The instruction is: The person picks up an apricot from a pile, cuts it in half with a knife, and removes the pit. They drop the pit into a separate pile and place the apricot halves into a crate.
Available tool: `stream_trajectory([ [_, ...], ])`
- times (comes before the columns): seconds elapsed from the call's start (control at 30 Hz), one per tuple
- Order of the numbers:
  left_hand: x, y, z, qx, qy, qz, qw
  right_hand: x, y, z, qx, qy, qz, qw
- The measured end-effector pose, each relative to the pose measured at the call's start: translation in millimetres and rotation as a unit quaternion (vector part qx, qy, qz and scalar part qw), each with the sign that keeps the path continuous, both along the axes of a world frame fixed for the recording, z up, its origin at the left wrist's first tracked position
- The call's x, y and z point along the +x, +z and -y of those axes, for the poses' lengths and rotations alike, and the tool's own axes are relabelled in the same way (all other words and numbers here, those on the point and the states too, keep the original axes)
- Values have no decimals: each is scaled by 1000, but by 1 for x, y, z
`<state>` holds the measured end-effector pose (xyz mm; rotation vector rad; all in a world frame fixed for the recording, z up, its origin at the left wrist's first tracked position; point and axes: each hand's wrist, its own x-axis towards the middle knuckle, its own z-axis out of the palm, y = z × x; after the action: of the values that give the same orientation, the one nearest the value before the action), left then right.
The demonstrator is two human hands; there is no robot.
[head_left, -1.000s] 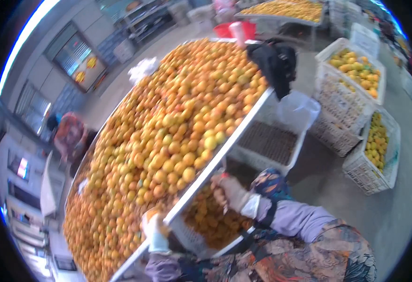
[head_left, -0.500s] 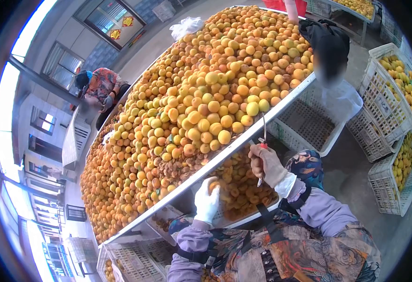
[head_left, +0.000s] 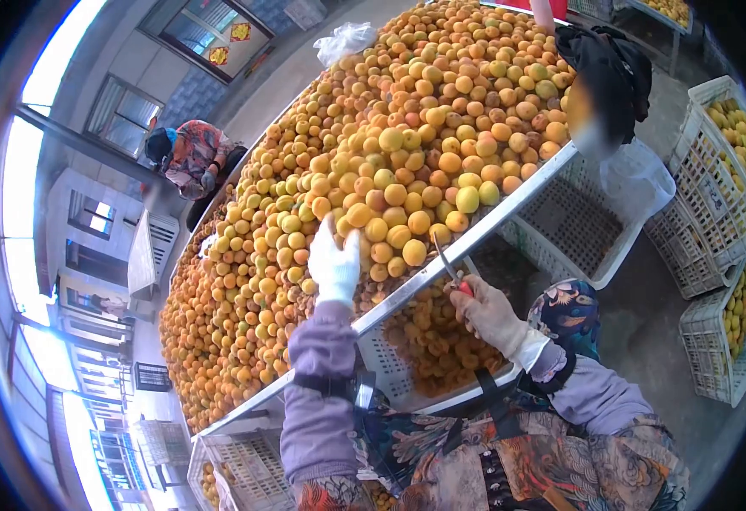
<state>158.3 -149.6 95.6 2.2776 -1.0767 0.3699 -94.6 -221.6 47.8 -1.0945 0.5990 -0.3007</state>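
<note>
My left hand (head_left: pixel 335 266), in a white glove, reaches over the heap of apricots (head_left: pixel 305 192) with its fingers stretched out against the fruit. No apricot shows within its grasp. My right hand (head_left: pixel 494 319), also gloved, is closed around the red handle of a knife (head_left: pixel 448 260). The thin curved blade points up across the white edge of the table (head_left: pixel 420 285). Below that edge, a white crate (head_left: pixel 383 362) holds split, flattened apricots (head_left: pixel 441 353), just left of my right hand.
To the right, another white crate (head_left: pixel 599 271) stands near a dark-clothed person (head_left: pixel 609 77). Stacked crates of fruit (head_left: pixel 714 213) are at the far right. Across the table a person in a patterned top (head_left: pixel 194 157) bends down. A plastic bag (head_left: pixel 345 43) lies at the far edge.
My left hand has gone from beside the lower crate, where it held an apricot, up and left onto the heap. My right hand, with the knife, has dropped slightly and the blade has tilted left.
</note>
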Motion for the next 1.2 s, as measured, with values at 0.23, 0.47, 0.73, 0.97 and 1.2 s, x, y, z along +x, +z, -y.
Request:
stream_trajectory([
  [0.23,35,-26,31,80,29,38,996,0,-8,-2,19,11,34,999],
  [0.47,-34,25,-21,-290,-145,-404,855,-1,-8,2,18,63,74,995],
  [0.73,-123,-23,-112,-339,-206,-652,646,-15,15,-21,101,269,67,956],
  [0.97,-149,-42,-135,-346,-238,-667,615,-31,13,-42,96,349,45,931],
  [1.2,-157,-50,-139,-346,-240,-682,598,-41,14,-55,78,336,13,938],
])
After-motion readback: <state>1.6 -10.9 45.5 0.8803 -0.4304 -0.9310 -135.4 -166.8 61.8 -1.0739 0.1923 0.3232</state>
